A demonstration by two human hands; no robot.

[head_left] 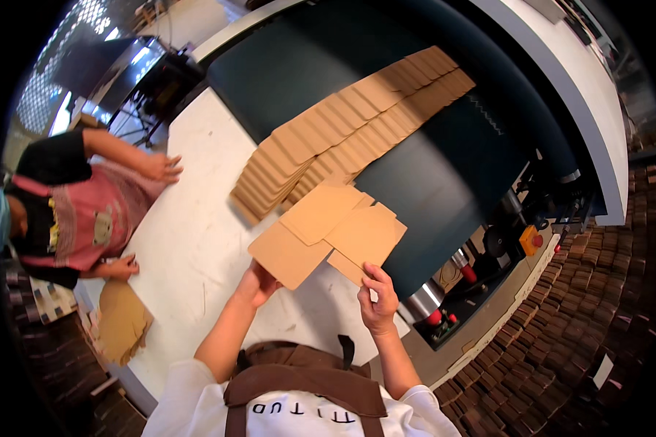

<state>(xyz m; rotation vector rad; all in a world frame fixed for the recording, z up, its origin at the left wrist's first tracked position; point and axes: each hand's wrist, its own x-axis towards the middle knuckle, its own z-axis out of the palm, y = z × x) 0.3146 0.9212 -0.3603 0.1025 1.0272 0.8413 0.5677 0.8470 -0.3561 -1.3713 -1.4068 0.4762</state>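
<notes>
A flat, die-cut brown cardboard box blank (290, 255) is held between my two hands above the white table. My left hand (257, 282) grips its near left edge from below, with the fingers partly hidden under the board. At the narrow flap on the right, my right hand (377, 297) pinches the edge between thumb and fingers. Just beyond, two overlapping rows of similar cardboard blanks (350, 109) run up a dark green conveyor belt (434, 189). Their near ends fan out over the white table (197, 240), close to the held blank.
At the left, a person in a pink apron (98, 211) rests both hands near the table edge. A brown cardboard pile (124, 320) lies at the table's near left corner. Rollers and a red button on a yellow box (530, 240) flank the belt; many cardboard stacks (561, 320) fill the right.
</notes>
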